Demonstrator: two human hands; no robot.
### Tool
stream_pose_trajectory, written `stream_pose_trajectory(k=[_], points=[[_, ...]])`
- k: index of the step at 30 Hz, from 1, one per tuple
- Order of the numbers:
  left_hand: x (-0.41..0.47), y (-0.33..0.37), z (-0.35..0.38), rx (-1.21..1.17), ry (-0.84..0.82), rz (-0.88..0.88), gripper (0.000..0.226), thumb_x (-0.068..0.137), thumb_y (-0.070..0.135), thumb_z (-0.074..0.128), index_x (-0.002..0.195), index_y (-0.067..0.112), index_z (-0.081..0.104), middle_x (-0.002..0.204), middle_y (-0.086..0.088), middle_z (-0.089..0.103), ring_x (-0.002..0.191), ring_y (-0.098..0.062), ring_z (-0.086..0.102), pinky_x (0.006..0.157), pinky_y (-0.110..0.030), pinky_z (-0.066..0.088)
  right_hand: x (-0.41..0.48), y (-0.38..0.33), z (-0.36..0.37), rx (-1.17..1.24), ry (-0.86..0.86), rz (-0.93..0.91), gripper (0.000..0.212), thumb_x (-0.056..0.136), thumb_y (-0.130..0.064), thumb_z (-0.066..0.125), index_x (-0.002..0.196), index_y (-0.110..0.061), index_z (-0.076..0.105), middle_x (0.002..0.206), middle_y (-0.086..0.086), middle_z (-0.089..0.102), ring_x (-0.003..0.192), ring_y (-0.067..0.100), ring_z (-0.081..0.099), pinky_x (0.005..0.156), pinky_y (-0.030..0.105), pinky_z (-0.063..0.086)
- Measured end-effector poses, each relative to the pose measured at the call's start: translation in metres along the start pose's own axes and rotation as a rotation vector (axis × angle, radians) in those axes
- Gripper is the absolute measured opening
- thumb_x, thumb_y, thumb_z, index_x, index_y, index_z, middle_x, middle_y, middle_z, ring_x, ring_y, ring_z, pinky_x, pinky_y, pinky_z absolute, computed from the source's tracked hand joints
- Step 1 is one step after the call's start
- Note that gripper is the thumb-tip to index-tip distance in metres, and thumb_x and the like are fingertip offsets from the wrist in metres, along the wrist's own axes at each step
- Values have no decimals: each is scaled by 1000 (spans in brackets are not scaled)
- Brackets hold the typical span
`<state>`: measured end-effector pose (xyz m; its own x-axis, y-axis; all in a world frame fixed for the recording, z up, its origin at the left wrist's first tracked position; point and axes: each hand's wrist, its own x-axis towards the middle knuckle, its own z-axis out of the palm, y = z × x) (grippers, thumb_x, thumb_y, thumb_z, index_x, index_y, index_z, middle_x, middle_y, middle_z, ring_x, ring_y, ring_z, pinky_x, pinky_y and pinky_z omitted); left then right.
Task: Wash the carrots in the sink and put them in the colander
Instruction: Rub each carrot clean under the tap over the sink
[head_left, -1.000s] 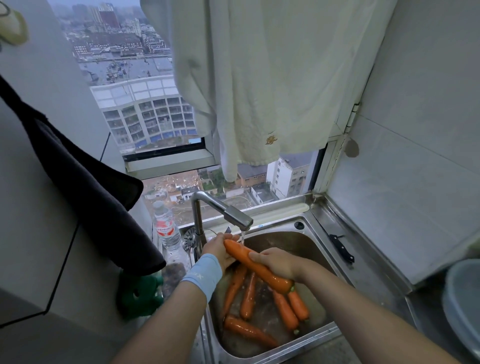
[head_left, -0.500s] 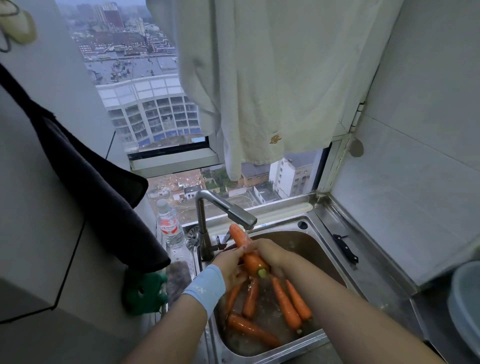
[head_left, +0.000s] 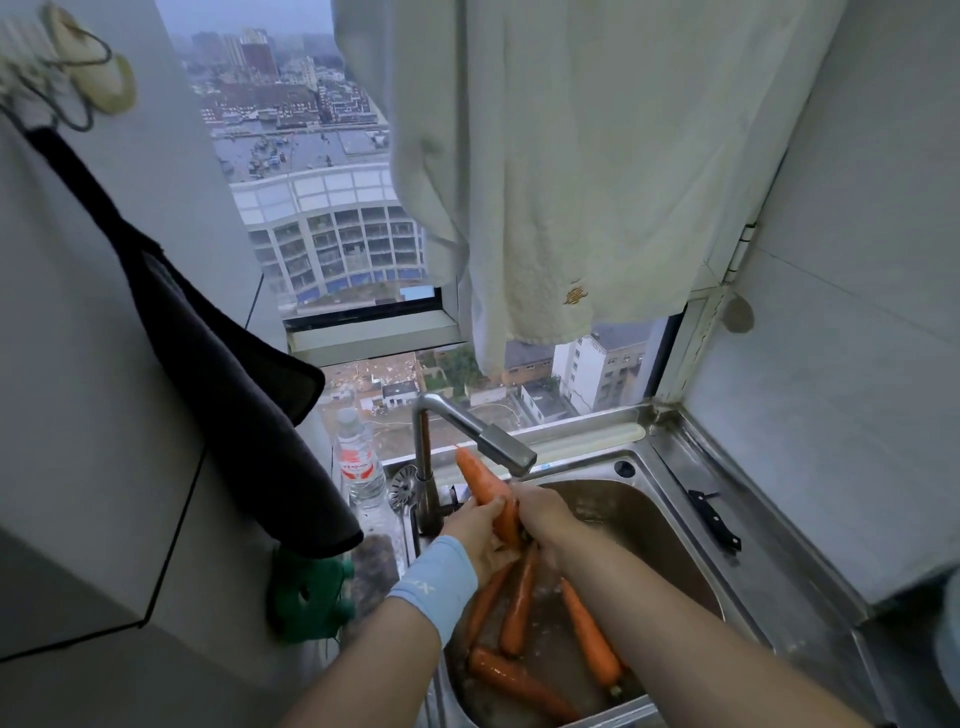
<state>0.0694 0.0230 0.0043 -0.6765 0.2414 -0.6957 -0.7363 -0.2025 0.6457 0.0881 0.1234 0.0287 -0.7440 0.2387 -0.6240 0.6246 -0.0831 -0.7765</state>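
A: What are the hands doing?
B: Both reach forward over the sink (head_left: 670, 525), with the forearms converging. The left hand (head_left: 480, 535), a blue wristband (head_left: 435, 587) on its wrist, wraps its fingers round the thick lower end of a carrot (head_left: 480, 480). The right hand (head_left: 545, 519) clasps the same end from the other side, back of the hand up, fingers curled onto it.
A: How does the carrot sit?
B: It is tilted, tip pointing up and away, close beneath the faucet (head_left: 488, 441). I cannot tell whether water is running.
A: And the rest?
B: Below the hands, other carrots (head_left: 517, 605) lie wet on the basin floor. A bottle (head_left: 358, 462) stands left of the faucet. A knife (head_left: 714, 519) lies on the right ledge.
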Motion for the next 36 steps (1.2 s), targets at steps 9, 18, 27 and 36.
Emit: stream_pose_trajectory(k=[9,18,27,36], points=[[-1,-12,11,-29,-10,-27,48,107,6,36,151,25,42,136,-22,57,109,-42,62,81,-60,58,-2,13,-20,-31,-41,3,39,103,-36,54,84,-8,72,61,7,68,54,21,64,56,27,51],[20,-11,-5,169,102,-39,48,88,46,69,130,22,64,113,-15,72,101,-36,69,95,-53,55,-12,3,-17,-145,-206,12,24,104,-29,55,116,-11,65,103,16,73,90,32,75,72,45,65],[14,7,8,16,162,13,52,101,29,54,149,13,41,117,-15,63,104,-31,63,90,-47,56,-25,8,-35,-148,-182,60,38,102,-53,51,98,-18,66,70,8,65,47,18,55,39,22,39],[3,-11,21,-25,84,-34,41,103,40,50,127,7,51,118,-14,60,113,-30,58,104,-42,48,-15,4,-16,-211,-90,33,52,104,-56,41,98,-10,64,58,6,58,41,17,49,42,23,32]])
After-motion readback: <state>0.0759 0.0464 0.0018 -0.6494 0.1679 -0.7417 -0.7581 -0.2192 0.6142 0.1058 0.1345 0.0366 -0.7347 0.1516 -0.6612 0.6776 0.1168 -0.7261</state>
